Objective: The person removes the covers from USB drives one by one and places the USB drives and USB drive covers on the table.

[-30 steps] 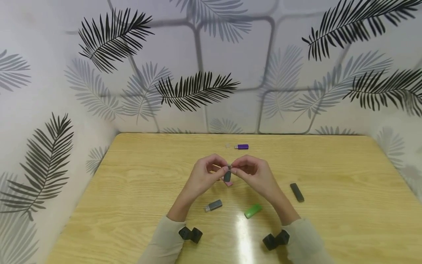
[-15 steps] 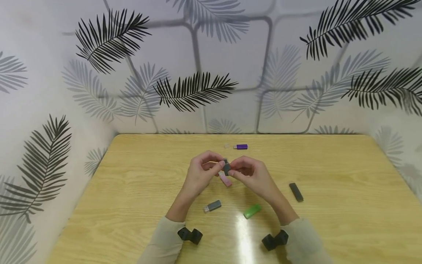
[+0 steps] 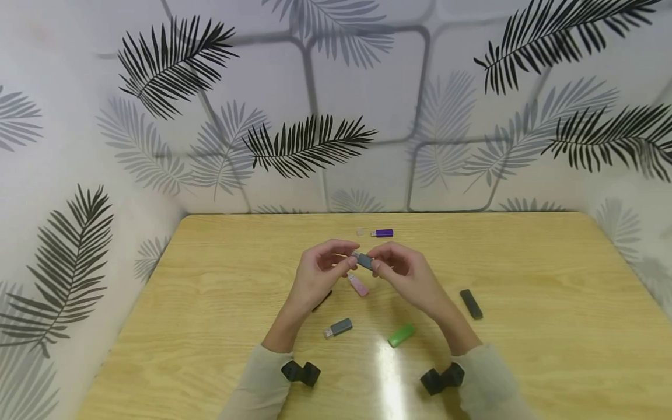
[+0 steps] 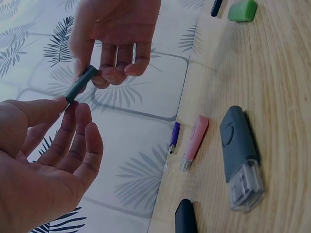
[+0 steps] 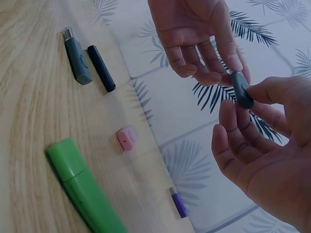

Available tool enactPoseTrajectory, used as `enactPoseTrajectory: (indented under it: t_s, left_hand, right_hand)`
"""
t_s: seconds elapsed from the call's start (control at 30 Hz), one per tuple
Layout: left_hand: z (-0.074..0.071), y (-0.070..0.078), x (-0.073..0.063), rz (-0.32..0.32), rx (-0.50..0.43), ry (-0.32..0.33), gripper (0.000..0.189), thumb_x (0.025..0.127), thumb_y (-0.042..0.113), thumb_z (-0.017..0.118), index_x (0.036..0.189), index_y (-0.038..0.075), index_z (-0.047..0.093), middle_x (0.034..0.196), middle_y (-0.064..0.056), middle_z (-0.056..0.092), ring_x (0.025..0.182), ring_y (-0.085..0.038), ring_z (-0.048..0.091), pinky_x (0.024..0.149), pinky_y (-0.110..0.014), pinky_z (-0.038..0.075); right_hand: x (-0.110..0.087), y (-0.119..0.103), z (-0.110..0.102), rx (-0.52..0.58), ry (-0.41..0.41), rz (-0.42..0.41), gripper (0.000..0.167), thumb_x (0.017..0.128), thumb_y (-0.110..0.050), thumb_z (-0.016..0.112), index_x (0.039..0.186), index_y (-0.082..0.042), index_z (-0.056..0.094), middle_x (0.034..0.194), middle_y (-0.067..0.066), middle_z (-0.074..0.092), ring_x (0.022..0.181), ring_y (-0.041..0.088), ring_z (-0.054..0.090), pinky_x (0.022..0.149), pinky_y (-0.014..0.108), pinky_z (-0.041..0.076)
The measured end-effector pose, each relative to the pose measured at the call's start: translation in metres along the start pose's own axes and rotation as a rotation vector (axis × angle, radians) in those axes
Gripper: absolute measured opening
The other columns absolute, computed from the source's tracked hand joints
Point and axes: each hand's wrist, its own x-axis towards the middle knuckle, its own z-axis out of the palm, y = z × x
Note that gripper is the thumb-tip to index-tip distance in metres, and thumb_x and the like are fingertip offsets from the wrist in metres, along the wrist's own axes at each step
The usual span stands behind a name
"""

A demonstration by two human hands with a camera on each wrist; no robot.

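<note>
Above the table, a grey-blue USB stick (image 3: pixel 364 261) is held between both hands, its connector end toward the left. My left hand (image 3: pixel 317 274) pinches that connector end between thumb and fingertips. The right hand (image 3: pixel 406 273) pinches the other end of the body, with the remaining fingers loosely bent, as the right wrist view also shows with the stick (image 5: pixel 241 91). Beneath the hands lies a pink USB stick (image 3: pixel 359 286). A second grey USB stick (image 3: pixel 338 328), with a clear cap over its connector (image 4: pixel 245 187), rests nearer the front.
A green USB stick (image 3: pixel 402 335) lies in front of the right hand, and a black stick (image 3: pixel 471 304) to its right. Partly hidden by the left wrist is a thin dark stick (image 3: pixel 322 301). Toward the back lie a purple USB stick (image 3: pixel 383 233) and a small clear cap (image 3: pixel 360 232).
The held USB stick has turned from nearly upright to slanting, its connector swinging left. Both hands have shifted slightly, uncovering more of the pink stick and the dark one by the left wrist.
</note>
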Motion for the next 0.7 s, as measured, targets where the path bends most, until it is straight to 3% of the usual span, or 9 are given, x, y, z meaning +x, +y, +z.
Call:
enactPoseTrajectory:
  t_s: [0.3,0.7]
  left_hand:
    - [-0.001,0.004,-0.001,0.042,0.051,-0.017,0.02,0.097,0.007,0.072,0.116,0.002,0.073,0.11,-0.012,0.071,0.095,-0.025,0.068,0.078,-0.029,0.058]
    - [0.0,0.006,-0.002,0.062,0.096,-0.009,0.018,0.094,0.006,0.075,0.113,0.003,0.075,0.103,-0.01,0.073,0.092,-0.022,0.069,0.081,-0.033,0.057]
  right_hand:
    - [-0.001,-0.009,-0.005,-0.001,0.019,-0.032,0.015,0.103,-0.009,0.063,0.115,-0.006,0.07,0.109,0.009,0.07,0.094,0.027,0.069,0.086,0.036,0.059]
    - [-0.003,-0.016,-0.011,-0.145,0.024,-0.113,0.024,0.093,-0.004,0.076,0.116,-0.008,0.072,0.106,0.003,0.071,0.088,0.02,0.066,0.079,0.033,0.059]
